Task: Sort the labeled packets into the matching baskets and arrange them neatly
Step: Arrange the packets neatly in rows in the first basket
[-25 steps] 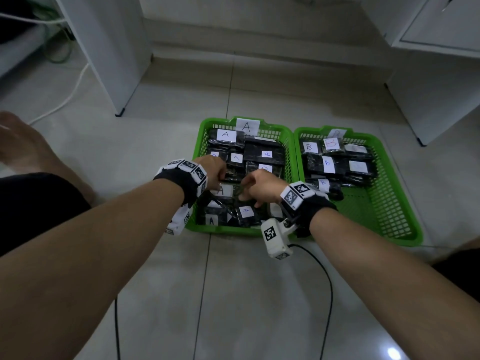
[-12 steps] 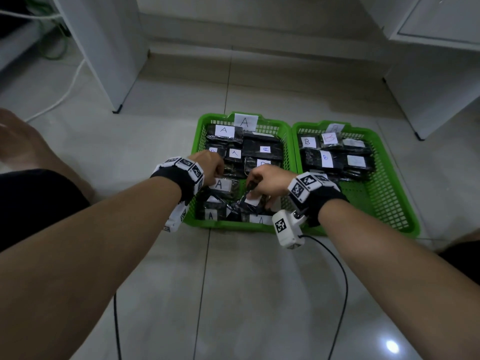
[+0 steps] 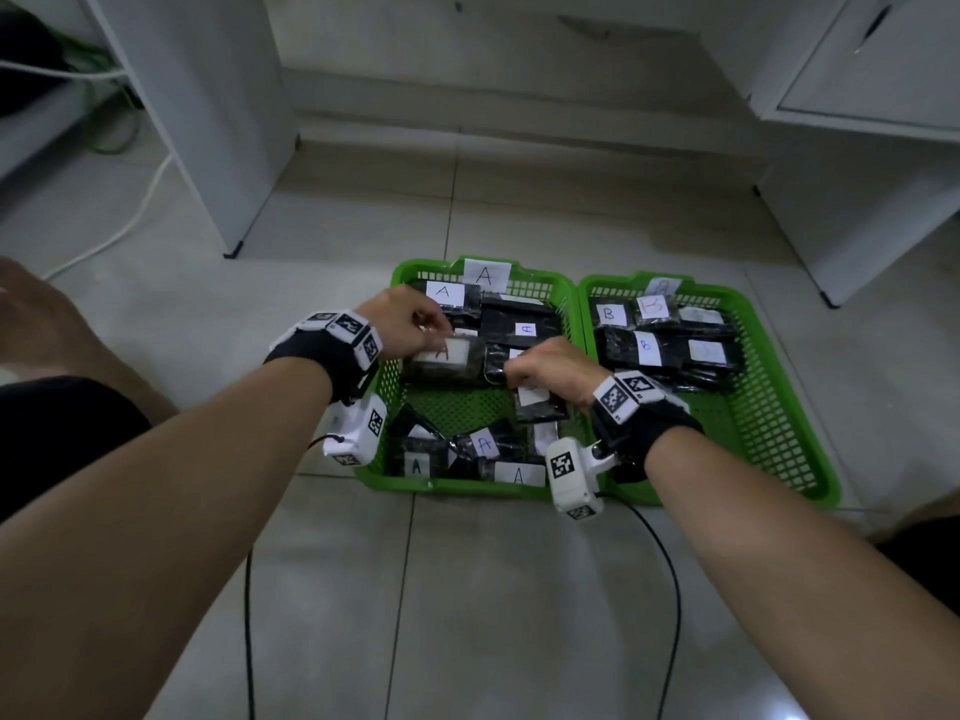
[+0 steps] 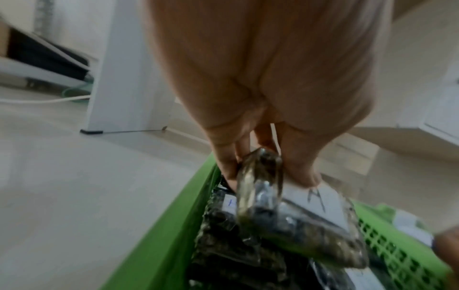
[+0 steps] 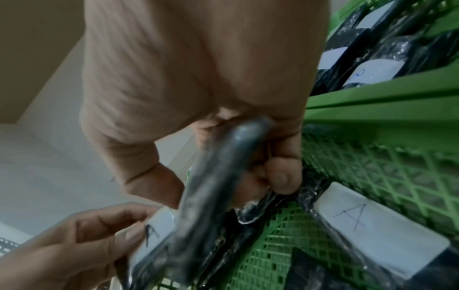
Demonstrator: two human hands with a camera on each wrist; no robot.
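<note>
Pinching A packet (image 3: 448,360) between left hand (image 3: 402,324) thumb, fingers.

Left hand (image 3: 410,324) lifted an A packet (image 3: 447,360) up

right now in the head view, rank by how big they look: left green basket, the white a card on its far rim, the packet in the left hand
1. Left green basket
2. Packet held by the left hand
3. White A card
The card sits farther from the camera, so its rank is less certain.
</note>
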